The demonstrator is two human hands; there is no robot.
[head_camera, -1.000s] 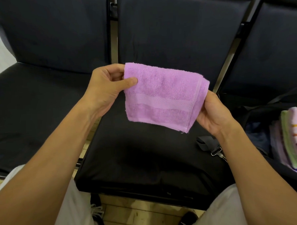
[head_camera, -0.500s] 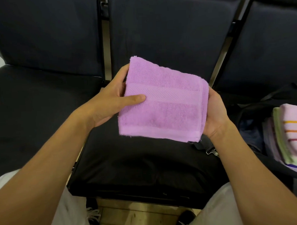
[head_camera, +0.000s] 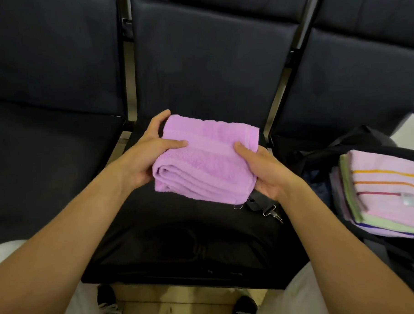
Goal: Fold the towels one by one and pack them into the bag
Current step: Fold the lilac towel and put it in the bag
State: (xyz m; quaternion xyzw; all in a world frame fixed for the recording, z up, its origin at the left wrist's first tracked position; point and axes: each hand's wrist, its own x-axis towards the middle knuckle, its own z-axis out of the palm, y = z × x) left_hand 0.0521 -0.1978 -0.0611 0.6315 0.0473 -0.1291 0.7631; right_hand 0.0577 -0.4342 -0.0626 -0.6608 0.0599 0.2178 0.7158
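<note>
A purple towel (head_camera: pixel 208 156), folded into a thick square with its stacked layers facing me, is held level above the middle seat. My left hand (head_camera: pixel 142 155) grips its left edge, thumb on top and fingers underneath. My right hand (head_camera: pixel 261 168) grips the right edge the same way, thumb pressing the top. At the right, an open dark bag (head_camera: pixel 324 156) holds a stack of folded towels (head_camera: pixel 387 191), the top one pink with orange and red stripes.
A row of black padded chairs (head_camera: pixel 197 62) fills the view; the middle seat (head_camera: pixel 181 234) lies under the towel. A bag strap with a metal clip (head_camera: pixel 265 207) lies on that seat near my right wrist. My knees and shoes show at the bottom.
The towel has been folded once more and tipped flat, now thicker and smaller. Both hands shifted to grip its side edges, thumbs on top. The view tilted slightly down and right.
</note>
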